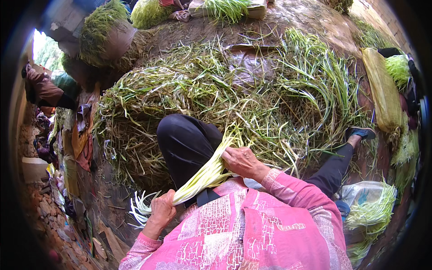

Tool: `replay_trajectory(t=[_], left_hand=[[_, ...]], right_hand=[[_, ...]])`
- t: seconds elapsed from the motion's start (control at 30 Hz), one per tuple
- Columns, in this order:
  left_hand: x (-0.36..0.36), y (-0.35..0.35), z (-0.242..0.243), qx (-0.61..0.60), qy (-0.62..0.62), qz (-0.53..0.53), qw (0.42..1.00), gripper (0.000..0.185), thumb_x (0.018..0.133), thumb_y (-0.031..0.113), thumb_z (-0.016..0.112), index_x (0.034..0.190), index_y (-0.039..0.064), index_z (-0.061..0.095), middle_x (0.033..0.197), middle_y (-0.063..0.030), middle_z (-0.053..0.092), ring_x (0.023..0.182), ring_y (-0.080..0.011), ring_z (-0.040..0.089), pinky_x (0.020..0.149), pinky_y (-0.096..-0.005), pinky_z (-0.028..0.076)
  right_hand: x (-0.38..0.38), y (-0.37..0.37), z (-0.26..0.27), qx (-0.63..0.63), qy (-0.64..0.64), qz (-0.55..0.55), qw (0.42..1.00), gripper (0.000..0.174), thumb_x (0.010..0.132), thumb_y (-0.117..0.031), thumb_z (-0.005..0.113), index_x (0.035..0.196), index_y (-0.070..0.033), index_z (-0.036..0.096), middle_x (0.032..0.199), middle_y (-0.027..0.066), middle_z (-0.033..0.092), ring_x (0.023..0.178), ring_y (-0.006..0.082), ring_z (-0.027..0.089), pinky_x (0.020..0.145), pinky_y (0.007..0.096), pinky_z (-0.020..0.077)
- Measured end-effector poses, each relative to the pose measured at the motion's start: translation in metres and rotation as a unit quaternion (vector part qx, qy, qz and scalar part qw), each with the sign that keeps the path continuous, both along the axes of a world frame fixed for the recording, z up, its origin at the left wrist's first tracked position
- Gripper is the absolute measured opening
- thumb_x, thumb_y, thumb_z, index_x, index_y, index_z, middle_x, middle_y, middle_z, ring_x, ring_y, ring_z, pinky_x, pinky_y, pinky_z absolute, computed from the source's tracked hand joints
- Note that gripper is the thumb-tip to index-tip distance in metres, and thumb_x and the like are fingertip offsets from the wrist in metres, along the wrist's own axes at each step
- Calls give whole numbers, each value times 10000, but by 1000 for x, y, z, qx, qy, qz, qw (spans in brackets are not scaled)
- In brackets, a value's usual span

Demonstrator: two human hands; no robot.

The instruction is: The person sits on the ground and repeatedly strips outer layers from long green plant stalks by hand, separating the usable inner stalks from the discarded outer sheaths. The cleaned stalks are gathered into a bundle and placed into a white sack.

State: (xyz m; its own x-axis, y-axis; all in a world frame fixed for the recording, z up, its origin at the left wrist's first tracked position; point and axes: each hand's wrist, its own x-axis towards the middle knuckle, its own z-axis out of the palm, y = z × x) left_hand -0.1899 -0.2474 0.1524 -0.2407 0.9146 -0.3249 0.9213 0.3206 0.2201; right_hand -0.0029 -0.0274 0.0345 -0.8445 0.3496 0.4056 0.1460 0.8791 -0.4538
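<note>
A long bundle of pale yellow-green stalks, perhaps garlic chives, stretches across my lap. My left hand is closed around its lower end, where loose white tips fan out past the fist. Farther along, near the yellowish upper end, my right hand grips the stalks from the right side. My bent knee in dark trousers stands behind the bundle. Directly beyond it spreads a heap of cut green and dried leaves.
To my right, pale stalks lie on a plastic sheet. Beyond my foot lies a yellow woven sack. More bundles rest at the far side. Another person bends over at the left; a dark-sleeved person is partly visible right.
</note>
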Motion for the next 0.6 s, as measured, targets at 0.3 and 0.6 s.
replay_trajectory(t=[0.3,0.6], left_hand=[[5,-4,6,-17,36,9,999,149,635,20,497,769,57,446,643,-162,546,627,-362,562,546,-441,437],[5,6,29,-27,50,-14,998,182,613,-6,510,766,46,428,644,-164,541,631,-374,556,539,-452,427]], right_hand=[[45,47,-48,-178,-252,-281,909,132,825,-133,463,709,-74,476,605,29,504,434,113,478,356,272,373],[126,108,18,-120,-181,-316,923,691,659,-371,716,1216,-73,436,1217,142,476,1103,255,472,914,357,402]])
